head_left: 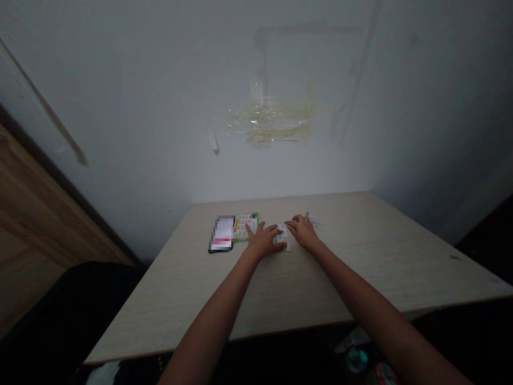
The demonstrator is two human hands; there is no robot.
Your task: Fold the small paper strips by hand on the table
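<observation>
A small printed sheet [284,239] with pale labels lies on the table. My left hand [262,243] presses down on its left side, fingers spread and stretched out. At the sheet's upper right edge is my right hand [303,232], its fingers bent together; what they pinch, if anything, is too small to tell. Crumpled whitish scraps [313,220] show just behind the right hand. Left of my left hand lies a colourful printed card or packet [245,226], partly covered by the fingers.
A phone [222,233] with a lit, blurred screen lies beside the card. The pale wooden table [192,289] meets a wall [160,107] bearing old tape [276,120]. A dark chair-like shape [92,305] stands at the left, and objects [356,359] lie below the front edge.
</observation>
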